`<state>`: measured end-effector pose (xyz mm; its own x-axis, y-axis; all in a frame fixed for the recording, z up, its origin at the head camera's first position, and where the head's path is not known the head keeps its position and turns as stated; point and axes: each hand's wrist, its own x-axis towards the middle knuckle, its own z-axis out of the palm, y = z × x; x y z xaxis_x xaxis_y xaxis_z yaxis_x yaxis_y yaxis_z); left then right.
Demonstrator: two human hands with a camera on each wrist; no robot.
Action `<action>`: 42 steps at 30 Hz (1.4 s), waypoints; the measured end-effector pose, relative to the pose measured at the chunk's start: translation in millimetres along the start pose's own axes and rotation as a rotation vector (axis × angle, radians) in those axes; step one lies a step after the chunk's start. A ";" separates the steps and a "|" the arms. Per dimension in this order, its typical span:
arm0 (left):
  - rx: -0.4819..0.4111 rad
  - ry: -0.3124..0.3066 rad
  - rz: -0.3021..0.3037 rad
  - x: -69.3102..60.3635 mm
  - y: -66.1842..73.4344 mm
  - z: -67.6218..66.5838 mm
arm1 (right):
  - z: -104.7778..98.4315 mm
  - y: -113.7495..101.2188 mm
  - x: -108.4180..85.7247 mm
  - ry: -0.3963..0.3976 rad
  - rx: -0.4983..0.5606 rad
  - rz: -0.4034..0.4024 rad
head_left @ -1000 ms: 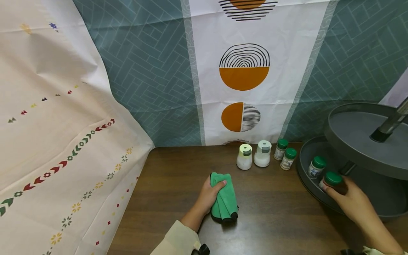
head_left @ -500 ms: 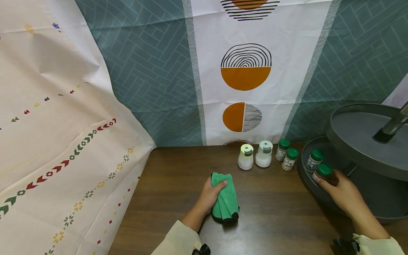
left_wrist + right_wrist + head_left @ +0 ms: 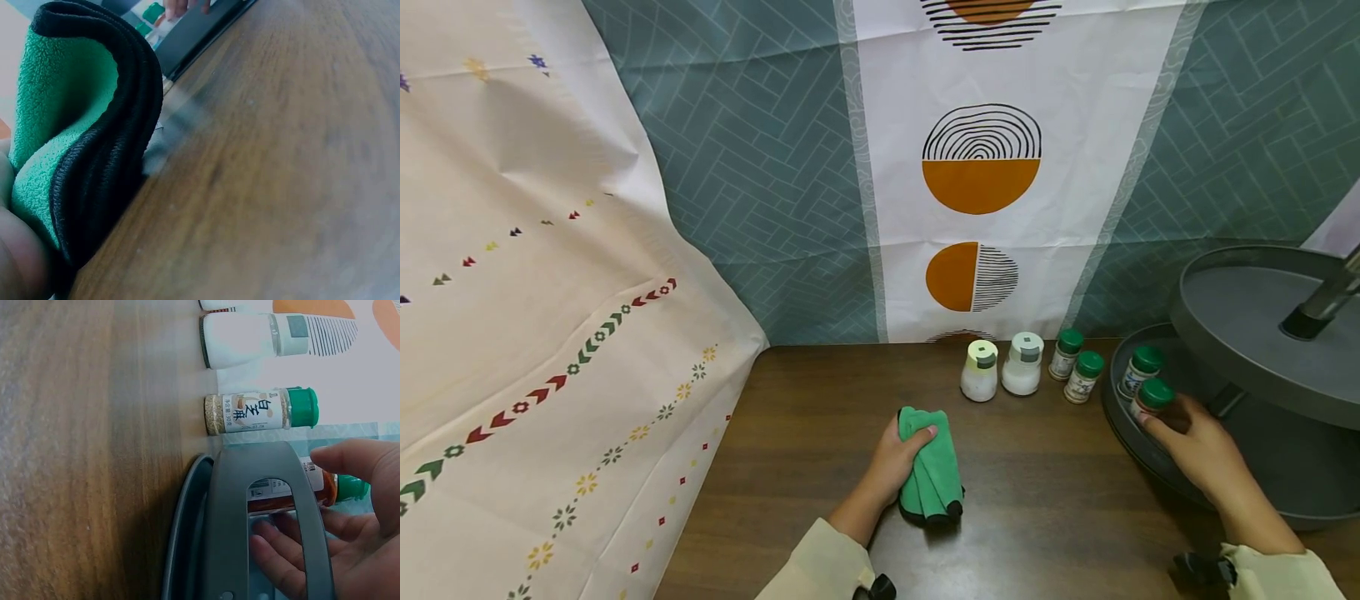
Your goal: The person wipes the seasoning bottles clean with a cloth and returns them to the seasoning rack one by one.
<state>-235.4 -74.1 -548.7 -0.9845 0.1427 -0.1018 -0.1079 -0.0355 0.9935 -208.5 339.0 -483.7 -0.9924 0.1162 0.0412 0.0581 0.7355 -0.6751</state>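
My left hand (image 3: 895, 458) holds a folded green cloth (image 3: 931, 467) with black edging, just above the wooden table. In the left wrist view the cloth's folded layers (image 3: 94, 150) bulge outward. My right hand (image 3: 1206, 450) has thumb and fingers around a green-capped spice jar (image 3: 1154, 395), which stands at the left side of the lower round grey tray (image 3: 1262, 467). Reddish contents and a white label show on that jar (image 3: 269, 505) in the right wrist view, partly behind the tray's handle (image 3: 228, 519). Another green-capped jar (image 3: 1141, 372) stands right behind it.
Left of the tray, two more green-capped jars (image 3: 1082, 379) stand on the table (image 3: 820, 400). Beside them are two white shakers (image 3: 1021, 367). The upper tier (image 3: 1240, 333) of the stand overhangs the lower tray. Patterned cloth (image 3: 760, 167) hangs behind.
My right hand and the spice jar have moved left and toward the back of the lower tray, closer to the other jar. My left hand keeps holding the cloth in place.
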 end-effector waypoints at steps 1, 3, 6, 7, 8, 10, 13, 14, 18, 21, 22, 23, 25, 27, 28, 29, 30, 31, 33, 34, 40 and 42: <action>-0.001 -0.002 0.000 0.0 0.0 0.3 | -0.9 -0.4 -0.4 -0.003 0.008 0.004; -0.002 -0.004 -0.002 0.1 -0.2 0.5 | -2.3 -1.1 -1.7 0.015 0.030 0.014; -0.009 -0.008 0.001 0.8 -0.6 0.9 | -2.8 -6.2 -5.7 0.156 0.117 0.042; -0.010 -0.009 0.002 1.0 -0.6 0.7 | -3.3 -9.8 -7.4 0.224 0.161 0.069; -0.011 -0.010 0.003 1.2 -0.6 0.6 | -3.6 -14.2 -9.0 0.301 0.217 0.093; -0.015 -0.014 0.005 1.7 -0.3 0.4 | -3.8 -25.0 -11.9 0.457 0.351 0.112; -0.014 -0.016 0.004 1.7 0.1 0.1 | -4.1 -41.3 -16.2 0.565 0.496 0.079; -0.013 -0.016 0.003 1.5 0.2 0.0 | -2.8 -45.7 -17.8 0.572 0.519 0.032; -0.010 -0.011 -0.001 1.0 0.3 -0.1 | 6.5 -57.0 -22.1 0.464 0.470 -0.206; -0.009 -0.011 -0.005 0.5 0.7 -0.1 | 16.3 -62.8 -19.5 0.339 0.419 -0.340; -0.009 -0.012 -0.007 0.3 0.9 -0.1 | 19.4 -65.0 -17.6 0.305 0.399 -0.362; -0.006 -0.011 -0.008 0.1 1.0 -0.2 | 22.3 -67.5 -15.4 0.276 0.380 -0.372; -0.005 -0.011 -0.008 -0.4 1.2 -0.4 | 27.4 -72.3 -9.9 0.242 0.338 -0.365; -0.007 -0.015 -0.006 -0.8 1.2 -0.4 | 31.4 -77.1 -4.4 0.234 0.288 -0.343; -0.008 -0.018 -0.005 -1.0 1.0 -0.6 | 33.3 -79.1 -1.5 0.237 0.260 -0.333; -0.006 -0.021 -0.006 -1.4 1.0 -0.7 | 34.8 -80.9 1.4 0.238 0.241 -0.325; -0.007 -0.025 -0.007 -1.7 0.8 -0.7 | 36.4 -82.7 4.1 0.243 0.233 -0.319; -0.005 -0.027 -0.007 -1.9 0.7 -0.7 | 37.8 -84.4 6.7 0.249 0.217 -0.315; 0.000 -0.028 -0.011 -2.5 0.5 -0.5 | 40.3 -86.9 12.2 0.264 0.206 -0.313; 0.002 -0.027 -0.012 -2.7 0.4 -0.4 | 41.4 -87.7 15.1 0.268 0.199 -0.308; -0.001 -0.010 0.000 -2.2 2.3 0.6 | 49.6 -83.6 34.0 0.272 0.121 -0.249; 0.002 -0.011 0.001 -1.9 2.9 0.4 | 52.8 -81.1 39.1 0.263 0.098 -0.229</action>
<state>-233.7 -74.1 -545.6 -0.9830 0.1538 -0.1003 -0.1066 -0.0335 0.9937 -257.8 248.7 -466.3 -0.9160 0.1330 0.3786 -0.1855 0.6964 -0.6933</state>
